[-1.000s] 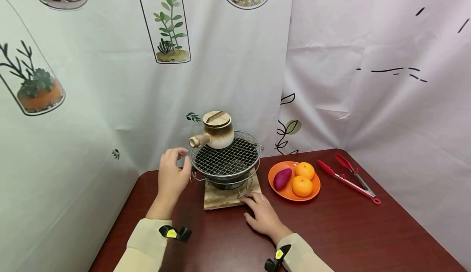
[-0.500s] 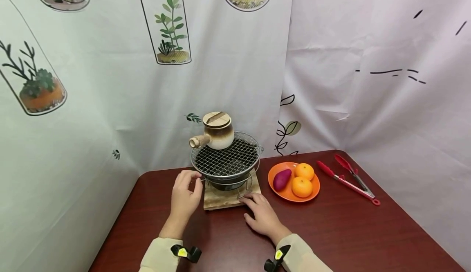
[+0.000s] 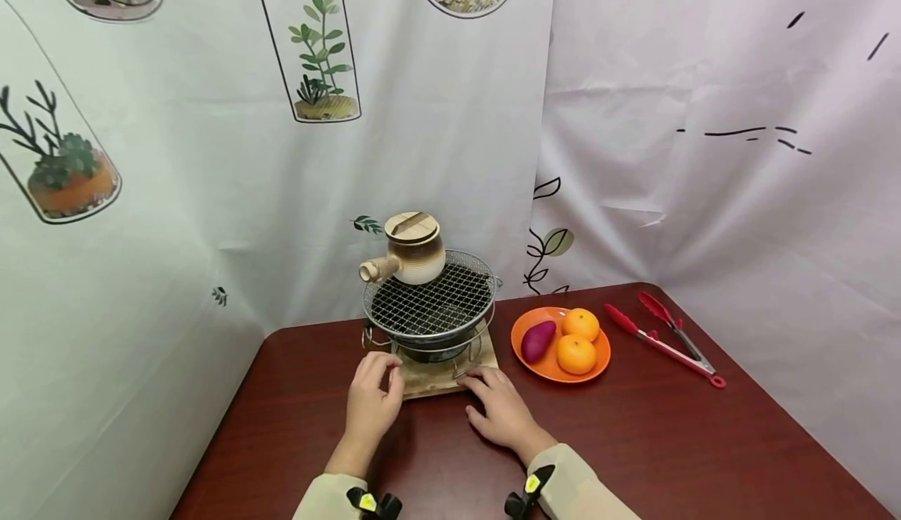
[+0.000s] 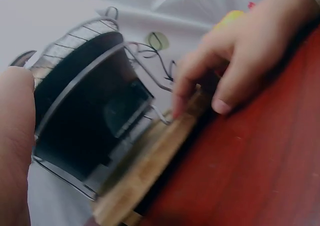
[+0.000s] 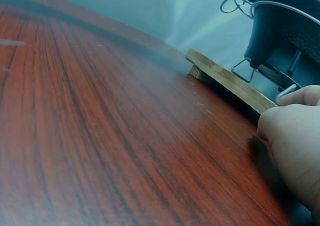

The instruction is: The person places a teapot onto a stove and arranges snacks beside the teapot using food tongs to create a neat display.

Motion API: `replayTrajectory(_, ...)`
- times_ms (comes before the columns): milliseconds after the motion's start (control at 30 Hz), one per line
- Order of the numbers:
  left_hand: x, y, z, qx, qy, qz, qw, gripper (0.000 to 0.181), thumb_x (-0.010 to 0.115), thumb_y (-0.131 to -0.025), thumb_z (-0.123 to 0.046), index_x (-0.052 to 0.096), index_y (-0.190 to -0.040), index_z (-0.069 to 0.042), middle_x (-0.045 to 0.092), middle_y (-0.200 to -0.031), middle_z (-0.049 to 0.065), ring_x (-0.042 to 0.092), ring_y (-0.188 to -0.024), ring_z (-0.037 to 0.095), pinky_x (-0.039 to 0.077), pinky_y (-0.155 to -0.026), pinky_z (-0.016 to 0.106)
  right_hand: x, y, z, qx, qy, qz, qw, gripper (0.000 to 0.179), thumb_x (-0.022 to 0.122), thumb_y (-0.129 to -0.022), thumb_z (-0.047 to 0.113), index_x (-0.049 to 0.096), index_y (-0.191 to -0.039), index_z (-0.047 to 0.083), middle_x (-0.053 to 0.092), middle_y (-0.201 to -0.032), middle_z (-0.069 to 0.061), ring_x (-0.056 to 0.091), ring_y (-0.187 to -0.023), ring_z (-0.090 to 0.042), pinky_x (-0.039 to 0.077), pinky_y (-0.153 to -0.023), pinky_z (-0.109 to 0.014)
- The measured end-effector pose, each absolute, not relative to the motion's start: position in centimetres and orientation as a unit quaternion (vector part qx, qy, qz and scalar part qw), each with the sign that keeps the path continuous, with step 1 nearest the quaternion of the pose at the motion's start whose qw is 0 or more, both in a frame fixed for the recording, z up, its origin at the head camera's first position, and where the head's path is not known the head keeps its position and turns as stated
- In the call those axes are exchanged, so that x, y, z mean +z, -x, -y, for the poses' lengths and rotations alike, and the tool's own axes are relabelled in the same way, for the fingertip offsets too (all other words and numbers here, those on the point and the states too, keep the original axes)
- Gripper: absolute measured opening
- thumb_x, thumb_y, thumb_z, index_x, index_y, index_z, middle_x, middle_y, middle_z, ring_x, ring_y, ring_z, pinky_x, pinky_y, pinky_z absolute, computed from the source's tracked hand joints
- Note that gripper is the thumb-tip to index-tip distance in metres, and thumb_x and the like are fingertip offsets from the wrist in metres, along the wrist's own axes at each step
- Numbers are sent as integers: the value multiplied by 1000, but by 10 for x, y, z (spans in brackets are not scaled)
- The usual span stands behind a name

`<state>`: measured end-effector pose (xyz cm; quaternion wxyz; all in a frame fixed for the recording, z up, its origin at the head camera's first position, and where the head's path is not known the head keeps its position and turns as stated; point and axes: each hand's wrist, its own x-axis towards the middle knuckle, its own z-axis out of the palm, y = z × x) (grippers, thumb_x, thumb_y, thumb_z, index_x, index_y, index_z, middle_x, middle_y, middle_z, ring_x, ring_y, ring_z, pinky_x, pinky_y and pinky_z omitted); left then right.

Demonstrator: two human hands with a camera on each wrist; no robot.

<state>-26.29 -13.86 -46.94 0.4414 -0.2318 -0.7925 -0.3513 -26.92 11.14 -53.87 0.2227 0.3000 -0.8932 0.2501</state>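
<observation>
My left hand (image 3: 374,396) hangs by the front left corner of the wooden board (image 3: 422,385), its fingers loosely bent with nothing between them. The fingertips of my right hand (image 3: 501,412) rest at the board's front right edge, by a bent wire foot of the stand (image 5: 287,92); its thumb lies apart, over the table. On the board stands a round black grill (image 4: 95,101) in that wire stand, topped by a mesh grate (image 3: 432,305). A brown and cream pot (image 3: 418,258) with a wooden lid and side handle sits on the grate, towards the back left.
Right of the board, an orange plate (image 3: 524,352) carries two mandarins (image 3: 576,354) and a purple sweet potato (image 3: 538,341). Farther right lie red-handled tongs (image 3: 665,348), spread apart. A printed curtain (image 3: 450,152) hangs close behind the dark red table (image 3: 598,442).
My left hand has come down and to the right, from beside the grate's rim to the board's front left corner. The right hand stays in place.
</observation>
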Motion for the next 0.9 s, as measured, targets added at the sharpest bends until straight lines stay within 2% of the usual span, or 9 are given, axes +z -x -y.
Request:
replayTrajectory(100,-481,262,135,-334,221,815,418,13,64,-80,3,69,-89,-5,63,-91,2,58,-83,21,47,-72,33,-539,269,-111,250,-299,893,225,44,72,-86,22,67,-129,18,57,-131,-4,51,-124,-26,41,-107,-47)
replayTrajectory(233,-495,260,133,-316,193,854,365,15,69,-82,-2,71,-93,-12,64,-95,-1,61,-92,20,52,-77,40,-540,270,-110,253,-297,895,217,45,71,-86,22,66,-130,19,57,-131,-4,51,-125,-25,40,-108,-46)
replayTrajectory(467,-512,258,131,-297,170,893,293,17,70,-85,-7,75,-99,-16,66,-100,-3,61,-97,22,52,-80,44,-539,269,-111,256,-296,896,207,44,71,-86,22,66,-130,20,57,-131,-4,50,-126,-24,39,-110,-45)
replayTrajectory(700,-521,260,130,-235,188,911,283,21,70,-85,-9,77,-105,-12,68,-110,5,60,-106,27,51,-90,47,-539,269,-111,250,-295,896,218,44,72,-86,22,67,-129,19,57,-131,-3,51,-124,-25,40,-108,-46)
replayTrajectory(900,-527,261,129,-205,203,910,296,25,71,-81,-9,75,-106,-10,65,-112,9,58,-105,33,50,-88,52,-539,269,-111,244,-301,891,238,44,73,-84,22,67,-128,17,58,-128,-4,52,-122,-26,42,-105,-47)
